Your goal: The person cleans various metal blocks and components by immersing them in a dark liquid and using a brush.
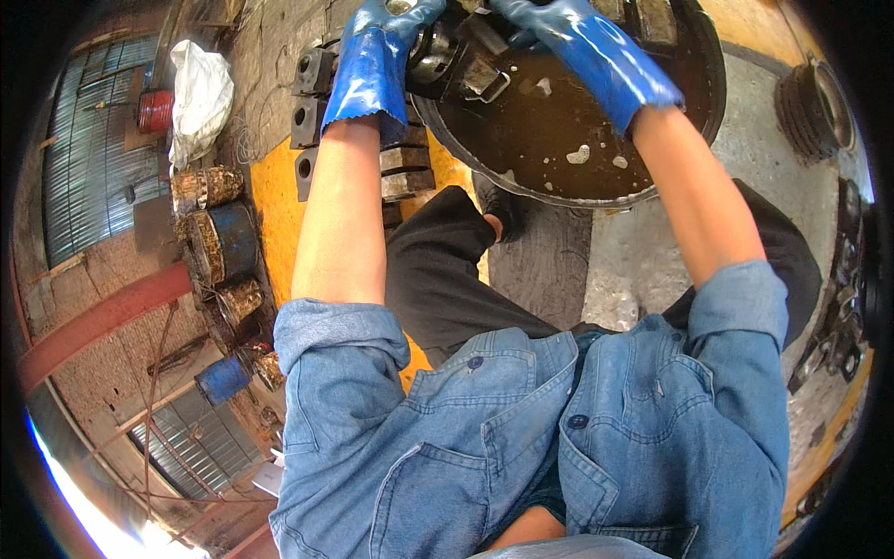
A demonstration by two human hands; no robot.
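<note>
I am looking down into a rough metal workshop; a round basin (pixel 652 182) of dark oily liquid sits on a stained concrete floor (pixel 545 270); greasy steel blocks (pixel 312 98), rusty cylinders (pixel 223 242) and corrugated sheeting (pixel 88 158) lie around.

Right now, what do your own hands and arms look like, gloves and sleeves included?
Both hands wear glossy blue rubber gloves with scalloped cuffs ending at the wrist: left hand, right hand. The forearms are bare. Faded blue denim shirt sleeves are rolled up near the elbows; the shirt has dark buttons.
</note>
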